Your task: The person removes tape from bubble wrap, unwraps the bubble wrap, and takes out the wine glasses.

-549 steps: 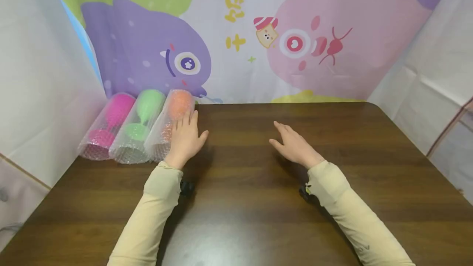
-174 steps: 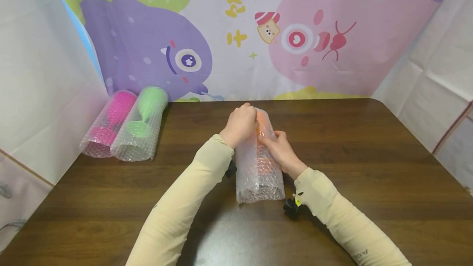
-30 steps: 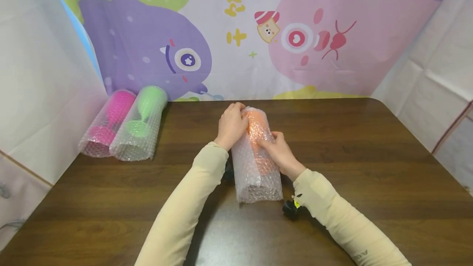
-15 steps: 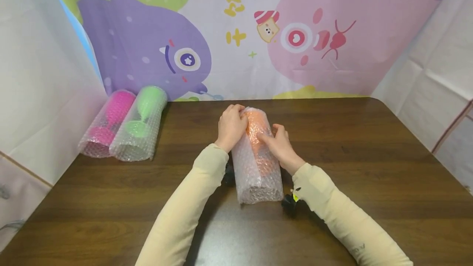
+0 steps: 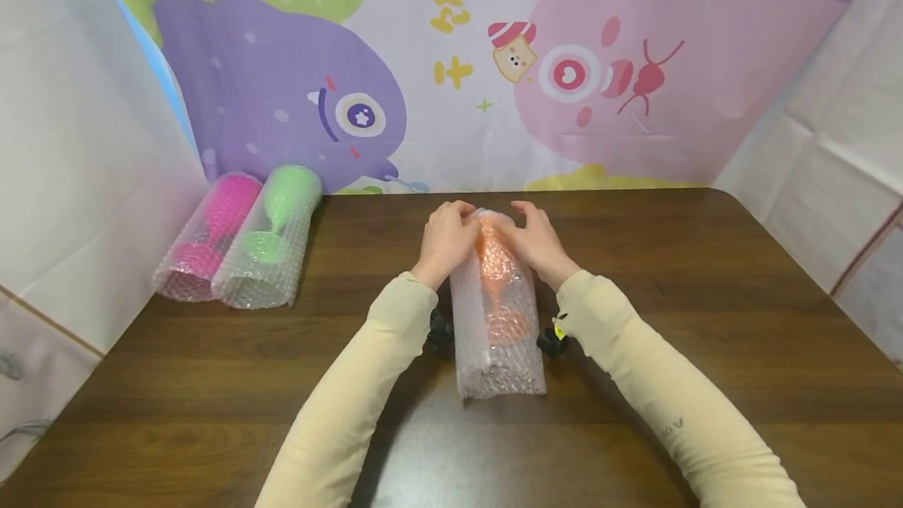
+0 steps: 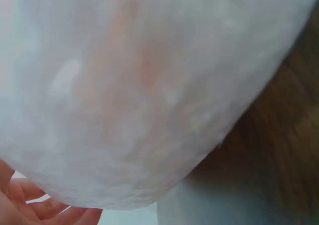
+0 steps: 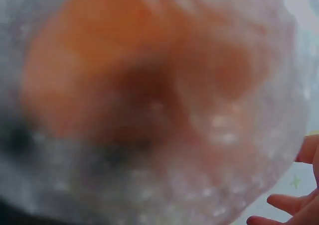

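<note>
Over the wood-grain tabletop (image 5: pixel 677 273), your left hand (image 5: pixel 447 240) grips the orange goblet's (image 5: pixel 498 263) bubble wrap (image 5: pixel 470 339); your right hand (image 5: pixel 540 243), grip unclear, has moved up opposite, likely for two-handed control.

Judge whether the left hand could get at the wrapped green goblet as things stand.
Probably yes, once the left hand releases the orange goblet's bubble wrap: only bare tabletop shows between it and the green goblet, though that goblet's own wrap covers it.
</note>
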The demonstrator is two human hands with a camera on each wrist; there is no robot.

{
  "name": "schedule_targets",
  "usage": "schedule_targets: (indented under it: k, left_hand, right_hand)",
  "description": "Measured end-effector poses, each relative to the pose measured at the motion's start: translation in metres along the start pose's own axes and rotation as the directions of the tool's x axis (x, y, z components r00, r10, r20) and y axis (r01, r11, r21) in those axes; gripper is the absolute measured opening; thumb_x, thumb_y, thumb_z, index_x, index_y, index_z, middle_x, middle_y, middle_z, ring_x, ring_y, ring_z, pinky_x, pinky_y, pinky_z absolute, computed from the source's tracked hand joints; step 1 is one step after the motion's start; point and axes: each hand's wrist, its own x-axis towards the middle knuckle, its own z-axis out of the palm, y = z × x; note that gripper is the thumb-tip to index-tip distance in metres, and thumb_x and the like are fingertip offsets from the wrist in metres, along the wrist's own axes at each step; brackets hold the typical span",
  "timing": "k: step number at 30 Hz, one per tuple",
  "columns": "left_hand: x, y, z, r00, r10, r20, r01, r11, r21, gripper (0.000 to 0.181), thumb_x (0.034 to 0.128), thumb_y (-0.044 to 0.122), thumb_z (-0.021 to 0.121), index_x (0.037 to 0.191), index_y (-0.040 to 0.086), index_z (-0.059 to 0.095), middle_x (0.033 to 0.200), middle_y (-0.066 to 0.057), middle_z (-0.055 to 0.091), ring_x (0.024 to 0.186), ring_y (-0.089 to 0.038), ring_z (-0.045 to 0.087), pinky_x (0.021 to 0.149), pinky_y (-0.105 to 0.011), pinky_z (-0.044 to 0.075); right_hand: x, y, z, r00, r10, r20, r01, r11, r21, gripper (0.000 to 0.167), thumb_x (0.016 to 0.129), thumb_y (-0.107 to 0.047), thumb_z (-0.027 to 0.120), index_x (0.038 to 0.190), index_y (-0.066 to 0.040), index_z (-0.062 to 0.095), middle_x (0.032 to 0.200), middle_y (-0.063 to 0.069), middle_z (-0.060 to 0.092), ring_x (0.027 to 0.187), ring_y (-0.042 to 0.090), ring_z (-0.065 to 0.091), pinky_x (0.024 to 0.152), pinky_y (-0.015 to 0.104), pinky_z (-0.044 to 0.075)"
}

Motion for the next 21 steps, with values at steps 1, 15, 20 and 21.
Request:
schedule_targets:
  k: [1,15,20,21]
  left_hand:
    - [0.0,0.0,0.0,1.0,-0.005,0.005,0.005,1.0,0.001,0.029,0.0865,0.02,0.052,0.111,0.007,0.062,0.105,-0.009,0.06,0.097,-0.024,0.056,0.083,-0.036,0.046]
    - [0.0,0.001,0.007,0.999,0.017,-0.052,-0.016,0.999,0.027,0.022,0.084,0.015,0.055,0.103,0.006,0.062,0.099,-0.009,0.062,0.089,-0.026,0.061,0.076,-0.037,0.049]
    - [0.001,0.0,0.007,0.997,0.011,-0.075,-0.009,1.0,0.03,0.021,0.0831,0.014,0.054,0.1,0.007,0.063,0.098,-0.008,0.063,0.089,-0.027,0.061,0.076,-0.038,0.049]
    - [0.001,0.0,0.007,0.997,0.01,-0.078,-0.008,1.0,0.028,0.021,0.0831,0.014,0.054,0.1,0.007,0.063,0.098,-0.008,0.064,0.089,-0.027,0.061,0.076,-0.038,0.049]
  right_hand:
    - [0.001,-0.001,0.0,1.0,-0.009,0.004,0.009,1.0,-0.002,0.062,0.09,-0.036,0.051,0.14,-0.007,0.029,0.143,0.018,0.026,0.131,0.034,0.028,0.104,0.047,0.029]
    - [0.005,0.001,0.015,1.0,-0.017,-0.004,0.017,0.999,-0.038,0.061,0.087,-0.036,0.052,0.136,-0.004,0.035,0.139,0.017,0.033,0.126,0.03,0.034,0.103,0.043,0.031]
    - [0.005,0.003,0.017,1.0,-0.023,-0.002,0.023,0.999,-0.048,0.065,0.086,-0.036,0.054,0.137,-0.002,0.032,0.139,0.019,0.032,0.125,0.031,0.035,0.102,0.044,0.032]
    - [0.005,0.003,0.017,1.0,-0.025,-0.001,0.025,0.998,-0.053,0.065,0.086,-0.036,0.055,0.137,-0.002,0.032,0.138,0.019,0.033,0.124,0.031,0.036,0.102,0.044,0.032]
